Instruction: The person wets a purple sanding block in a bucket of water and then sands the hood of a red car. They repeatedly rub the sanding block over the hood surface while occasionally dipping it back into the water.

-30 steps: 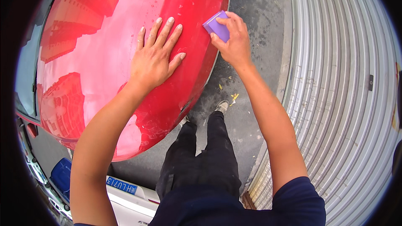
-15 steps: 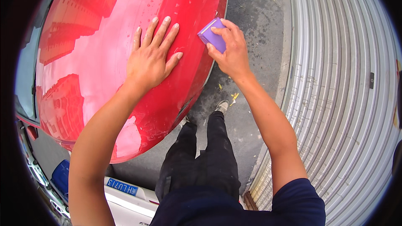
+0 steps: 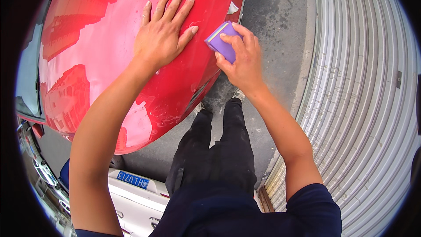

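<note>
My left hand lies flat on the glossy red car panel, fingers spread and nothing in it. To its right, my right hand grips a purple rectangular block between thumb and fingers. A pale, layered edge with a yellowish line shows along one side of the block. The block is at the car's right edge; whether its underside touches the paint is hidden. Water drops and streaks mark the panel, and a small white patch sits near its edge beyond the block.
A ribbed metal shutter runs along the right, with grey pavement between it and the red car. Behind me stands a white car with a blue plate. Other vehicles show at the lower left.
My left hand has slid farther forward on the red panel. My right hand with the block is slightly nearer to me along the car's edge. The white patch has come into sight.
</note>
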Motion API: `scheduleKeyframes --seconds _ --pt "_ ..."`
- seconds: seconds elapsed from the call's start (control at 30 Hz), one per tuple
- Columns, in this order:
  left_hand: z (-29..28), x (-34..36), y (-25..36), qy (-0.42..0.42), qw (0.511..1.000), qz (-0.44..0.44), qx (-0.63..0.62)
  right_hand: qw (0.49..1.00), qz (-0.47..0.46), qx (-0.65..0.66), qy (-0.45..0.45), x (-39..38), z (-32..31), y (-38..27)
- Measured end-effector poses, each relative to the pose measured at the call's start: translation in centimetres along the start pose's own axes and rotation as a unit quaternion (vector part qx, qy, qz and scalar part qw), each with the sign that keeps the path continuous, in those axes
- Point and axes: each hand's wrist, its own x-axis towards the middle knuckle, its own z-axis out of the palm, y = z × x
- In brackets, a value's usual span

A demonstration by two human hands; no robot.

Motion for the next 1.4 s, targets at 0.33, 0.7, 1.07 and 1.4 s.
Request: scheduleKeyframes --seconds 0.33,0.7,1.07,1.4 --pt "0.3 -0.7 -0.1 0.042 0.999 0.018 -0.021 0.997 0.044 -0.027 0.061 2.4 -0.4 -0.6" --pt "-1.7 -0.1 0.3 0.000 0.999 0.006 -0.035 0.998 0.045 -0.004 0.037 3.1 -0.5 0.0" --pt "-2.7 -0.1 0.4 -0.075 0.996 -0.008 -0.050 1.000 0.015 0.005 0.020 13.9 -0.3 8.7" --pt "-1.6 -0.1 -0.2 -0.096 0.994 -0.009 -0.047 1.000 -0.025 0.010 -0.003 28.6 -1.8 15.2"
